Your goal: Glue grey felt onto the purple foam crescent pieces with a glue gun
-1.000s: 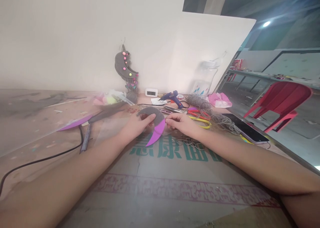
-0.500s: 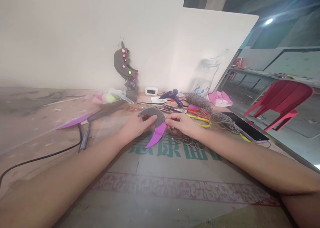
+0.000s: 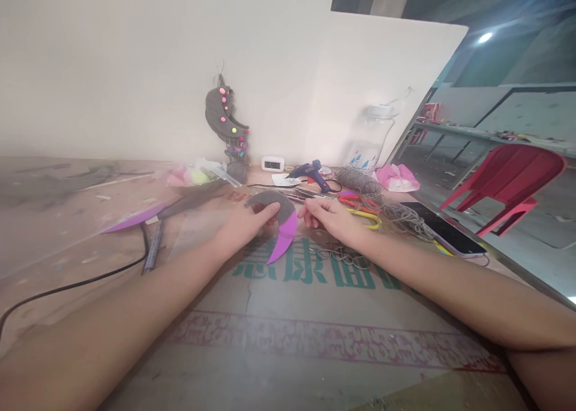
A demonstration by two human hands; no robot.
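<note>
A purple crescent cutout (image 3: 284, 236), its upper part wrapped in grey yarn, is gripped by my left hand (image 3: 249, 222), thumb on the front. Its bare purple tip points down. Just right of the crescent, my right hand (image 3: 327, 219) is closed in a pinch, a small gap from the edge; whatever its fingers hold is too fine to make out. Loose grey yarn strands (image 3: 344, 258) lie on the table below that hand. Behind it are yellow-handled scissors (image 3: 369, 219) and a red-handled tool (image 3: 355, 202).
A blue glue gun (image 3: 312, 174), a white digital clock (image 3: 272, 164), yarn bundles (image 3: 357, 180) and a clear bottle (image 3: 371, 138) stand at the back. A pom-pom-trimmed grey crescent (image 3: 216, 114) is against the wall. A phone (image 3: 443, 228) lies right; a black cable (image 3: 81, 279) runs left.
My right hand has come away from the crescent's edge, its fingers more curled. The crescent has turned slightly in my left hand, its tip shifting right and up.
</note>
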